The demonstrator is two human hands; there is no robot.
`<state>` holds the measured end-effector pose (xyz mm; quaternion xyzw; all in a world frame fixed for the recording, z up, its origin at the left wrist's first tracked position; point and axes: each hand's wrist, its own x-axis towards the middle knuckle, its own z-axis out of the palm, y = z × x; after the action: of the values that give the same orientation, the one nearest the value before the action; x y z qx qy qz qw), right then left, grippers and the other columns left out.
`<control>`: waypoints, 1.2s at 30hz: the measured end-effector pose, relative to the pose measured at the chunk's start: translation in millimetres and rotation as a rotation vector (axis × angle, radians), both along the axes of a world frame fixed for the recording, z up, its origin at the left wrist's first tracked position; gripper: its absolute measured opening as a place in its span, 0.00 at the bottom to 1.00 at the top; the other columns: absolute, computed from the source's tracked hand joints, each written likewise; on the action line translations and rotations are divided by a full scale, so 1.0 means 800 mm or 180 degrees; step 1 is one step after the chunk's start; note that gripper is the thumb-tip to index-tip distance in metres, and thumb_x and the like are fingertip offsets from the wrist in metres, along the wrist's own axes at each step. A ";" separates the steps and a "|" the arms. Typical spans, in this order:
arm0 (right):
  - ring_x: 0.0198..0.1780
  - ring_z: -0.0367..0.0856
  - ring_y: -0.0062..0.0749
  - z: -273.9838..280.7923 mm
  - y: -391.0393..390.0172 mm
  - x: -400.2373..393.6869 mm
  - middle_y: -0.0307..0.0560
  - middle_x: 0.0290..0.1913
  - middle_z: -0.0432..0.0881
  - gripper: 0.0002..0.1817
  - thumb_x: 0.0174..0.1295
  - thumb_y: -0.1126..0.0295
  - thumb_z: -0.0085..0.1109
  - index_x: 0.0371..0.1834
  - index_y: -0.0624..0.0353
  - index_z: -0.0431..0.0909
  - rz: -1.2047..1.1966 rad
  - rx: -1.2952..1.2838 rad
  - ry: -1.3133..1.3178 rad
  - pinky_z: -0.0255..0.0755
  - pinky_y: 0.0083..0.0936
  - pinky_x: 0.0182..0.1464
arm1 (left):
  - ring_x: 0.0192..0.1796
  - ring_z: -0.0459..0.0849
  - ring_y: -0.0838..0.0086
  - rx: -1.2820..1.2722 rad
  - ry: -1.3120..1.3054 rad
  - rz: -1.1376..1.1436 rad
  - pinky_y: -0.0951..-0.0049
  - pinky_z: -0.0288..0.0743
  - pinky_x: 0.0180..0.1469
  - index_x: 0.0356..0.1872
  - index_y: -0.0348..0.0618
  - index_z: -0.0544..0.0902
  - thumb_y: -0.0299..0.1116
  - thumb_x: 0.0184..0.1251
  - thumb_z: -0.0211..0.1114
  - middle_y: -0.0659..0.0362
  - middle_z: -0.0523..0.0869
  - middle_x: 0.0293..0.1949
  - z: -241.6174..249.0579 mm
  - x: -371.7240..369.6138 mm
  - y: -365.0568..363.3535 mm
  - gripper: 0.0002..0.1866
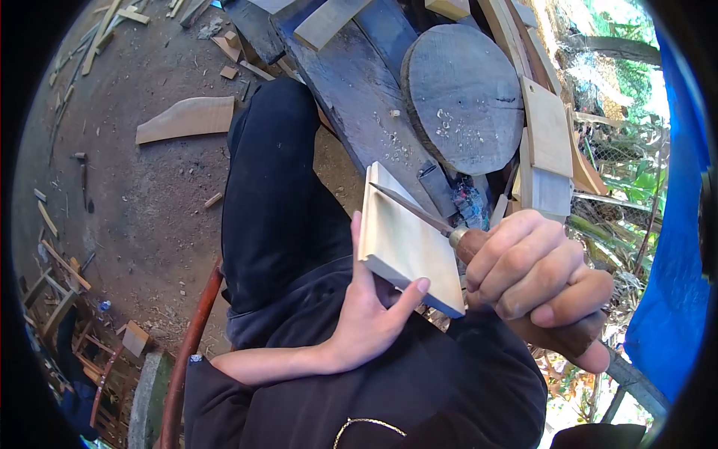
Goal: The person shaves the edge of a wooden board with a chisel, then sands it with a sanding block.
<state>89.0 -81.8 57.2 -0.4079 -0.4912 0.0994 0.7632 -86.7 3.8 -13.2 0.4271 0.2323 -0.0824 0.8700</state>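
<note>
A pale, squared wooden board (411,247) with a stepped edge is tilted above the lap. My left hand (366,314) grips its lower left side, with the thumb on the near edge and a finger along the left edge. My right hand (538,277) is closed round the wooden handle (471,245) of a pointed metal blade (411,203). The blade lies over the upper part of the board, its tip near the top left corner. Whether the blade touches the surface I cannot tell.
Beyond the board stand a dark plank bench (359,97) and a round wooden slab (467,97) with shavings. Boards (547,127) lean at the right. A curved wood piece (187,120) and a hammer (83,179) lie on the ground. A red chair arm (196,337) is at the left.
</note>
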 end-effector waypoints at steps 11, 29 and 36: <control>0.15 0.73 0.33 -0.025 0.017 0.053 0.48 0.22 0.78 0.36 0.83 0.34 0.49 0.39 0.62 0.73 0.0437 -0.0626 0.0254 0.72 0.34 0.17 | 0.78 0.75 0.56 -0.0308 -0.0285 -0.0571 0.59 0.73 0.80 0.86 0.31 0.22 0.41 0.62 0.89 0.36 0.66 0.79 -0.044 0.083 -0.006 0.79; 0.17 0.76 0.35 -0.040 0.023 0.107 0.50 0.24 0.79 0.32 0.86 0.41 0.50 0.37 0.62 0.72 0.1221 -0.0809 0.0615 0.74 0.35 0.20 | 0.83 0.71 0.47 -0.0744 0.0131 -0.0729 0.62 0.65 0.85 0.74 0.25 0.04 0.46 0.59 0.88 0.27 0.60 0.82 -0.036 0.109 -0.004 0.88; 0.17 0.74 0.33 -0.055 0.022 0.100 0.48 0.23 0.78 0.31 0.86 0.41 0.51 0.35 0.60 0.72 0.0915 -0.0843 0.0737 0.72 0.34 0.19 | 0.80 0.74 0.47 -0.0410 0.0150 -0.0694 0.62 0.68 0.83 0.75 0.24 0.06 0.45 0.58 0.88 0.29 0.67 0.79 -0.038 0.105 -0.010 0.88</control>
<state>168.9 -64.3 13.5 -0.4162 -0.4361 0.3169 0.7323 -2.3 -4.6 -43.3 0.3910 0.1991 -0.2013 0.8757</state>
